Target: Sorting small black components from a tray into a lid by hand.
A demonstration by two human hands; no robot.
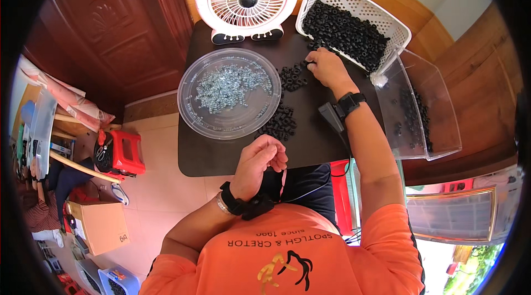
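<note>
My right hand point(332, 69) reaches over the dark table, its fingertips pinched at a small black ring-like part point(305, 63). Just left of those fingers lies a loose pile of the same black parts point(292, 78). A second heap of black parts point(281, 123) rests lower down, beside a round clear plastic lid or tray point(187, 108) that holds many small, shiny, bluish-clear pieces point(229, 87). At the table's near edge, my left hand point(258, 166) is closed with its fingers curled; what they hold, if anything, is hidden. Both wrists wear black bands.
A white perforated basket point(399, 30) full of black parts stands at the back right. Beside it a clear plastic bin point(442, 112) holds more. A white fan point(247, 0) stands at the back. A cable hangs from a small black device point(331, 117) at my right wrist.
</note>
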